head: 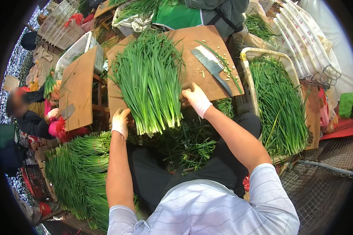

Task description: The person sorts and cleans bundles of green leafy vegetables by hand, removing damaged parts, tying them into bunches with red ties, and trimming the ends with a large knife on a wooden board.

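A broad pile of garlic chives (153,82) lies on a brown wooden board (201,38), its pale cut stems lined up at the front edge and slightly overhanging it. My left hand (121,121), in a dirty light glove, is at the board's front edge, left of the stems. Close against the right side of the pile is my right hand (193,97), gloved too, with bent fingers. Whether either hand grips the chives or the board is hidden. A cleaver (210,66) with a dark handle rests on the board's right side among cut stem bits (202,74).
At right stands a white crate (254,97) full of chives (278,108). Tied chive bundles (82,173) are stacked at lower left. Trimmings (194,147) lie below the board, between my knees. Another person (32,117) works at a second board (76,91).
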### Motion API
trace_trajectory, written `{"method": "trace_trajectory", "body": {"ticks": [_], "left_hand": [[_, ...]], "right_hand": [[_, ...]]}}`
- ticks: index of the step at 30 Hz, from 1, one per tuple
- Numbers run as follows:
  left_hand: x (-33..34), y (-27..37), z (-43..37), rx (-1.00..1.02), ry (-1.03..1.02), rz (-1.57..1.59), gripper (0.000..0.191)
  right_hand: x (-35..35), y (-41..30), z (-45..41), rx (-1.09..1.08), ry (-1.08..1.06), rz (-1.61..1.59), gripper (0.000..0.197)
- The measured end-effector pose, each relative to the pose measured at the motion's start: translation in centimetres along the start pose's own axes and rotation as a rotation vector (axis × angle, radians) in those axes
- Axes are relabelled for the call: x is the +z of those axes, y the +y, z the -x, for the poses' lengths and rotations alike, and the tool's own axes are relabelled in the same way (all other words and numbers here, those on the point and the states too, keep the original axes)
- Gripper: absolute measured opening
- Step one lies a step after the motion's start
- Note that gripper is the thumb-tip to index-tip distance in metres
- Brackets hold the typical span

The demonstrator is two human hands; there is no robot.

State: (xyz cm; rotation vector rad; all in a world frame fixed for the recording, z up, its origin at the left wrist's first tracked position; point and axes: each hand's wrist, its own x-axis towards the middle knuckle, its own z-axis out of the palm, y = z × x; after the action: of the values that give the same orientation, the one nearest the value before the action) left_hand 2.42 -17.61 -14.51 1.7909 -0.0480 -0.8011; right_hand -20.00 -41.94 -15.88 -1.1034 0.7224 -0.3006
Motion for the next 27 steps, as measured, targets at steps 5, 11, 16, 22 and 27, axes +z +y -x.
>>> {"method": "trace_trajectory", "body": {"ticks": [5, 11, 16, 22, 27], "left_hand": [[-0.3, -0.4, -0.1, 0.013, -0.007, 0.024, 0.041], [-0.9, -1.4, -1.2, 0.021, -0.009, 0.022, 0.043], [-0.7, -1.2, -1.0, 0.011, -0.021, 0.061, 0.041], [-0.5, -1.1, -1.3, -0.005, -0.032, -0.002, 0.049], [-0.4, -1.6, -1.4, 0.034, 0.006, 0.012, 0.046]], "right_hand": [[0.1, 0.7, 1.6, -0.196, 0.418, 0.11, 0.031], [-2.1, 3.3, 3.2, -0.39, 0.63, 0.628, 0.034], [-1.3, -0.2, 3.4, -0.913, 0.461, 1.385, 0.028], [-2.3, 0.1, 0.0, -0.618, 0.026, 1.49, 0.016], [-0.6, -2.1, 0.4, -0.016, -0.163, 0.5, 0.032]]}}
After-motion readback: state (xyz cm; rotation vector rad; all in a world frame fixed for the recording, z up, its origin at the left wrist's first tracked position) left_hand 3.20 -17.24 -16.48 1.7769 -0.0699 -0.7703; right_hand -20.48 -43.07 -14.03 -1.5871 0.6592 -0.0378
